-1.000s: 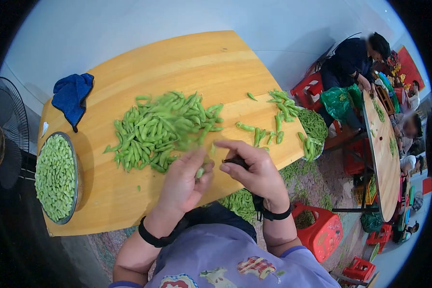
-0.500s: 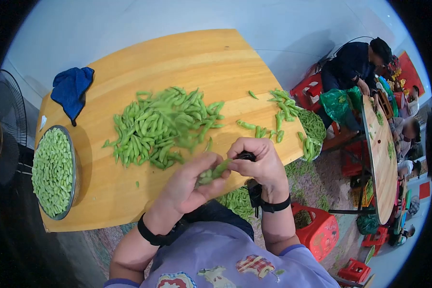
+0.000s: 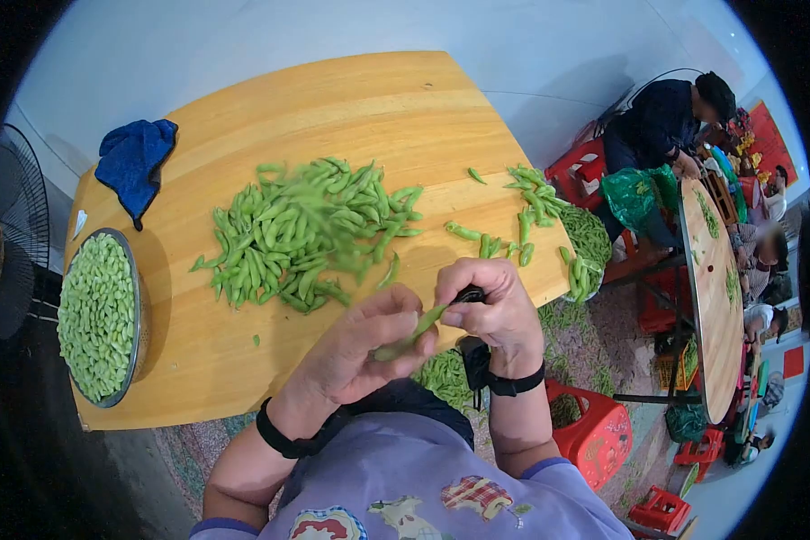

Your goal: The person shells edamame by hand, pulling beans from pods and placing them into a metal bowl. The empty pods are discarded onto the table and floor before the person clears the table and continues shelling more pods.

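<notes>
Near the table's front edge, my left hand (image 3: 369,346) curls around a green bean pod (image 3: 426,322) and grips its lower part. The pod's upper end meets the fingertips of my right hand (image 3: 492,310), which is closed on a small black object (image 3: 468,295); what kind of tool it is I cannot tell. Beyond my hands lies a big pile of green pods (image 3: 288,234) on the wooden table (image 3: 378,90). At the left edge stands a round metal bowl (image 3: 139,310) full of shelled green beans (image 3: 97,315).
A blue cloth (image 3: 135,166) lies at the back left, beside a black fan (image 3: 13,216). Several pods and a full bag of pods (image 3: 587,238) are at the right edge. A red stool (image 3: 594,432) stands below. Several people sit around another table (image 3: 715,297).
The pod between my hands now lies slanted across my left fingers, and the beans seen in my left palm are no longer visible. My right hand has shifted slightly.
</notes>
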Tool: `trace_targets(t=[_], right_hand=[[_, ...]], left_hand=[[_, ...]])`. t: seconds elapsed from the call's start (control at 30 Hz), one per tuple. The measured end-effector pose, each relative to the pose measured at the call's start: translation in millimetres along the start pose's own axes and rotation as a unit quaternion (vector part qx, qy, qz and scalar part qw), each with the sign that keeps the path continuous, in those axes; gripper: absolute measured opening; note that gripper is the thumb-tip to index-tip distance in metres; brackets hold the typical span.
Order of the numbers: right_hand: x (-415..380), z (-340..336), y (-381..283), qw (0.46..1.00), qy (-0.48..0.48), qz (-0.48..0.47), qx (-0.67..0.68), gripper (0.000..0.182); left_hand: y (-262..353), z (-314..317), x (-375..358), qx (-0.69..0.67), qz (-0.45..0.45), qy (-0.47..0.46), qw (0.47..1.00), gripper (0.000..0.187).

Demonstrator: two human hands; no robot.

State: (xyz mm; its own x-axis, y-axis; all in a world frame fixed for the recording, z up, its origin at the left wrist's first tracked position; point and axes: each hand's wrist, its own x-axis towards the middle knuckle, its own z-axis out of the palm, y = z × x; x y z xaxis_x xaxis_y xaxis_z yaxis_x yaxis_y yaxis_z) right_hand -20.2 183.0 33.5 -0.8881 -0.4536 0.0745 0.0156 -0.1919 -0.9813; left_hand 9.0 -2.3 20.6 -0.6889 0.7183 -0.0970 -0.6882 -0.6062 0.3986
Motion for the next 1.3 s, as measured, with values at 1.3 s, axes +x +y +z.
trace_targets(t=[1.3], right_hand=[[-27.2, -2.3, -3.6, 0.948, 0.300, -0.057, -0.089, 0.008]], left_hand=[[107.1, 43.7, -159.5, 0.450, 0.312, 0.441, 0.711, 0.008]])
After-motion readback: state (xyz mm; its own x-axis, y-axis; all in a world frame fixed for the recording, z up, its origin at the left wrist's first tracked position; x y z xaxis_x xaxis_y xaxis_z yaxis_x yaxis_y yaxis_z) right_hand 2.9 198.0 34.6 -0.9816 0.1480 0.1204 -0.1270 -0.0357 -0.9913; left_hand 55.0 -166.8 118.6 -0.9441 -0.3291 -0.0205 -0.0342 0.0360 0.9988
